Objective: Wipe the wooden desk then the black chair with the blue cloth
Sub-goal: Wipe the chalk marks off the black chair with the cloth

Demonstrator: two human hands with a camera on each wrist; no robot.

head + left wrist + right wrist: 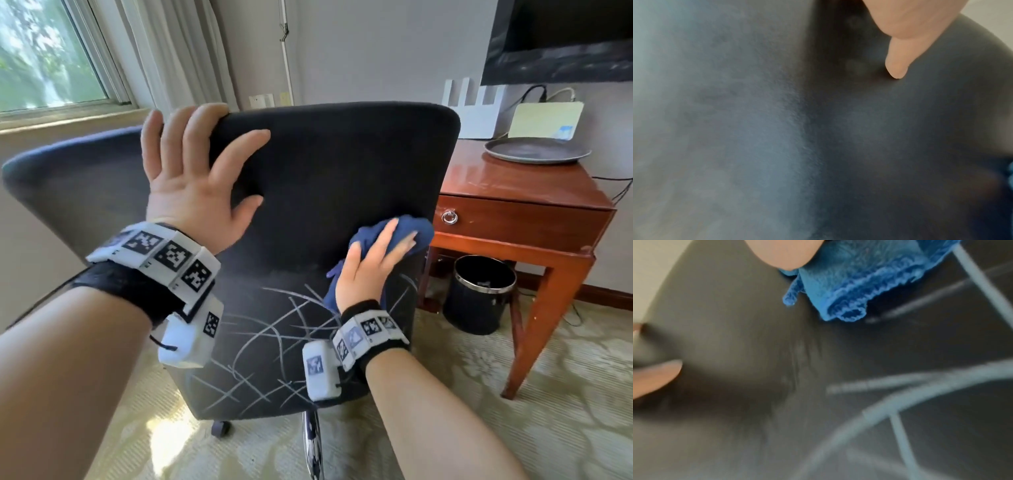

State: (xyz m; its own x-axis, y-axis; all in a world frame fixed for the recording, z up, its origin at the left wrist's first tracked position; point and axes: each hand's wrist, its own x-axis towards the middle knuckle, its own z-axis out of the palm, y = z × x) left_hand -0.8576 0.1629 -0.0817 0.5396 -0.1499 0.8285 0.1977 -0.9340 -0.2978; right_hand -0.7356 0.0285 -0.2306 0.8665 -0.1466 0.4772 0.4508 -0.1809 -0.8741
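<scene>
The black chair stands in front of me, its seat patterned with pale lines. My left hand lies spread on the top left corner of the backrest, fingers reaching to the upper edge and thumb on the front face. The left wrist view shows that thumb touching the dark fabric. My right hand presses the bunched blue cloth with straight fingers against the lower right of the backrest. The cloth hangs crumpled against the chair in the right wrist view. The wooden desk stands to the right.
A round grey tray and a white box sit on the desk, with a black bin under it. A second dark chair stands behind at the left, below a window. The floor is patterned carpet.
</scene>
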